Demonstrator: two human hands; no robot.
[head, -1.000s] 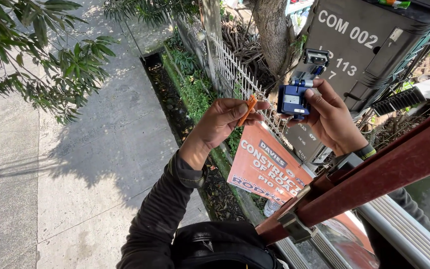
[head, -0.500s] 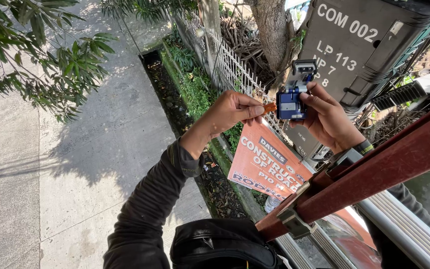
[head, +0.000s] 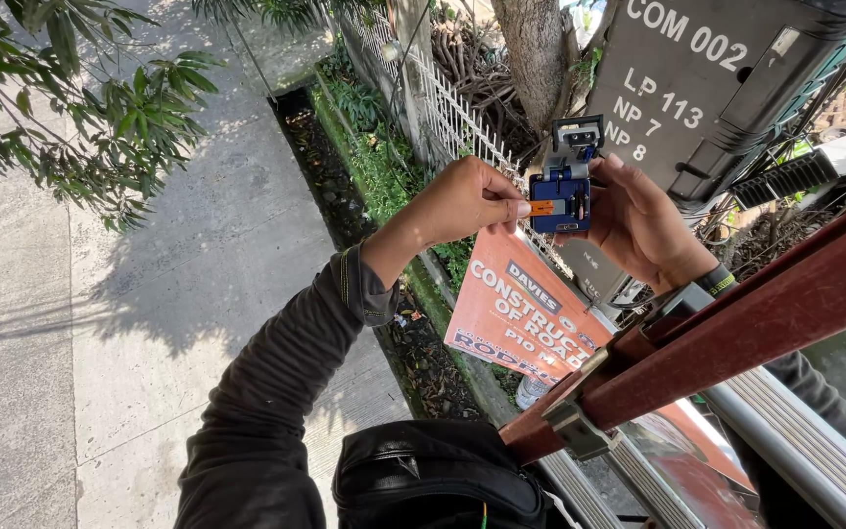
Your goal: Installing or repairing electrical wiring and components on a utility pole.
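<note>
Head view: right hand [head: 638, 220] wrapped around boxy blue plastic tool [head: 561, 188], left hand [head: 467, 201] pinching its small orange tab [head: 540, 208].

Bright, hard daylight from high overhead; sharp leaf shadows thrown across the pale pavement [head: 100, 323]; near-white glare on the concrete at the left edge; warm sun on both hands [head: 462, 206], knuckles crisp; blue tool [head: 560, 191] in clean focus; black bag [head: 433, 480] at the bottom sunk in deep shade; wide-angle stretch bending the red ladder rail [head: 736, 333]; no motion blur.
</note>
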